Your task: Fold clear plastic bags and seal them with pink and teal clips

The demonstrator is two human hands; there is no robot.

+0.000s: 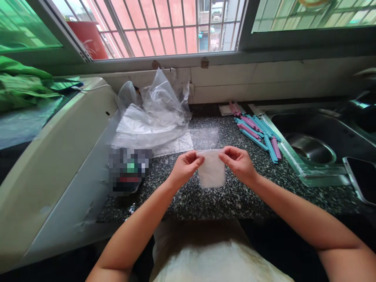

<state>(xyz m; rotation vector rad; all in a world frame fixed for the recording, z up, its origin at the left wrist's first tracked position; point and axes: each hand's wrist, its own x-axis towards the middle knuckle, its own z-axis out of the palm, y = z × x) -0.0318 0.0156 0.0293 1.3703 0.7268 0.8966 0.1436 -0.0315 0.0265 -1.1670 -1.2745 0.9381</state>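
Observation:
A small clear plastic bag hangs between my two hands above the speckled dark countertop. My left hand pinches its top left corner between thumb and fingers. At the top right corner, my right hand grips it the same way, so the top edge is stretched straight. I cannot make out anything inside the bag. Beyond my right hand lies a loose pile of blue and pink plastic strips, which look like bag sealing clips.
A heap of clear plastic bags lies against the tiled wall. Left of my arm sits a blurred-out dark package. On the right are a steel sink and a phone by its edge. A pale appliance borders the left.

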